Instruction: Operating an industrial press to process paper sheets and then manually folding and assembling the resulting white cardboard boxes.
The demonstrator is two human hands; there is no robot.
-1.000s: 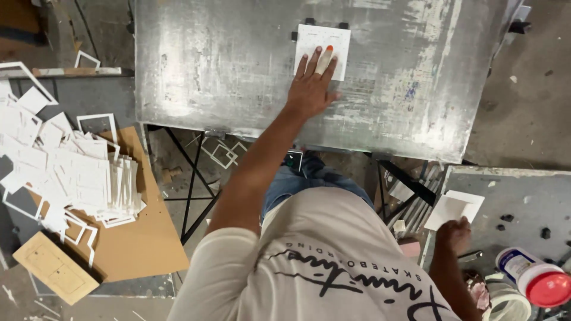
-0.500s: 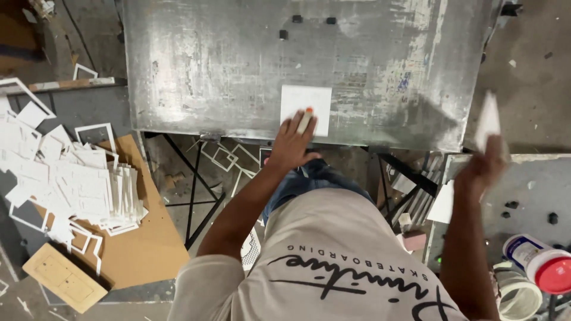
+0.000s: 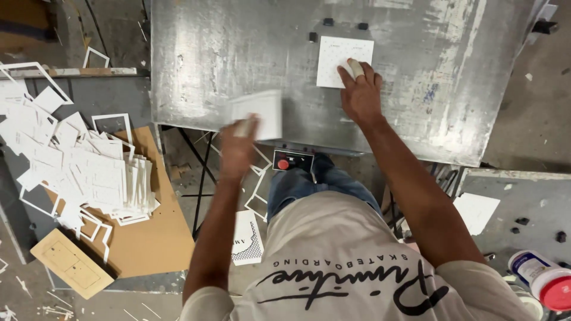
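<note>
White square card (image 3: pixel 344 59) lying flat on the scratched metal table (image 3: pixel 416 101), near its far edge, just below three small black stops (image 3: pixel 328 22). Right hand (image 3: pixel 358 95) spread flat over the card's near right corner, fingers released and pressing down, one fingertip (image 3: pixel 355 68) wrapped in pale tape. Second white card (image 3: pixel 257 114) lifted off the table at its near edge, blurred by motion, gripped at the lower left corner by the left hand (image 3: pixel 239 148), thumb on top; exact finger placement hard to make out through the blur. Small black box with a red button (image 3: pixel 291 161) mounted under the table's near edge, between the two forearms. Off to the left, a loose heap of white cards and cut-out frames (image 3: pixel 77 166) spread over a brown board (image 3: pixel 148 244), with a flat wooden block (image 3: pixel 71 263) just beside it. Another printed white card (image 3: pixel 247 238) lying on the floor below the left arm. On the right, a white sheet (image 3: pixel 476 211) on a grey side surface, and a jar with a red lid (image 3: pixel 544 279) near the lower right corner.
</note>
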